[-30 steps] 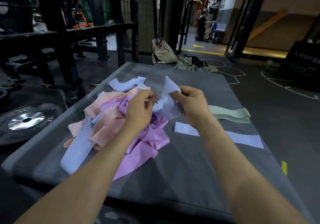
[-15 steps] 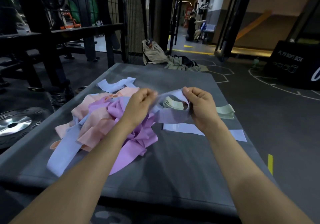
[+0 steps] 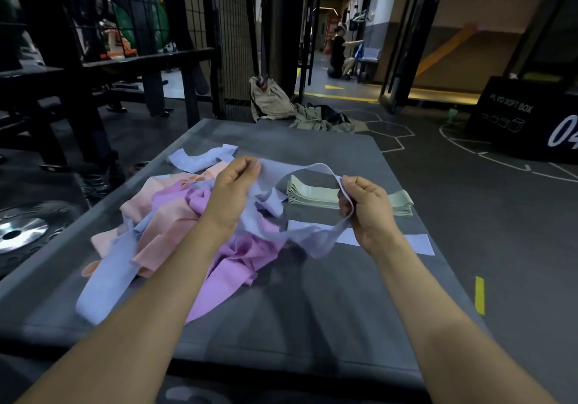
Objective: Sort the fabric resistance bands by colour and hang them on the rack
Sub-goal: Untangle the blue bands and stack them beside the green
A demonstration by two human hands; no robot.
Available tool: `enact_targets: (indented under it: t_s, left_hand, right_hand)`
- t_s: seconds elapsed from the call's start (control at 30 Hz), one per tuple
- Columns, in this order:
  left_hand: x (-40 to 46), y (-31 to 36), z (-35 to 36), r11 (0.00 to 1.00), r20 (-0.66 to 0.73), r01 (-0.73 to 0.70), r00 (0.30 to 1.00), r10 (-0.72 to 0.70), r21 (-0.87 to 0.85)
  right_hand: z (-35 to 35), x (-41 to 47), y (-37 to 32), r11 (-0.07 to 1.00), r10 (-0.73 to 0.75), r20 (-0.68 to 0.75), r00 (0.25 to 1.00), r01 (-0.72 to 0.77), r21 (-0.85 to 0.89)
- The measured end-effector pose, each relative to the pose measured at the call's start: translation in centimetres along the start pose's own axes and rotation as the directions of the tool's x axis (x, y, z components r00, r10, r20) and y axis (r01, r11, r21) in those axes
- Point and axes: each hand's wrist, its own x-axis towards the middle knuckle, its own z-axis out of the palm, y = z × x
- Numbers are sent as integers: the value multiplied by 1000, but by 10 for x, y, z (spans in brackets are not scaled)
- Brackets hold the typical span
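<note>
I see left hand [image 3: 233,198] pinching blue band [image 3: 308,170] | right hand [image 3: 366,208] gripping its other end | centre frame, above mat [image 3: 312,303]

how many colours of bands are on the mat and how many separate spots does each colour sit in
Light blue: 4 spots: the band held by the left hand and right hand, a flat band, and two in the pile
Purple: 1 heap
Peach: 1 heap
Pale green: 1 folded stack
Total: 4 colours, 7 spots; bands inside heaps cannot be counted.
</note>
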Motion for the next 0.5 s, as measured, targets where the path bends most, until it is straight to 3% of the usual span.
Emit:
enact_targets:
  t_s: [0.13,0.27,0.4,0.5]
  left_hand:
    - [-2,6,4,962,-38,136,988,-149,-238]
    - [-7,5,7,901,110,267,964,-244,-342]
    - [-13,6,13,922,197,284,952,-236,-264]
    - [-13,-3,12,958,236,285,934,-268,-42]
  right_hand:
    - [1,-1,-2,999,-19,16,1000,19,28]
    - [-2,0,-1,988,48,-49,998,-40,152]
    - [-8,1,1,965,119,-158,980,-76,250]
    - [-21,-1,-1,993,90,-193,977,-73,92]
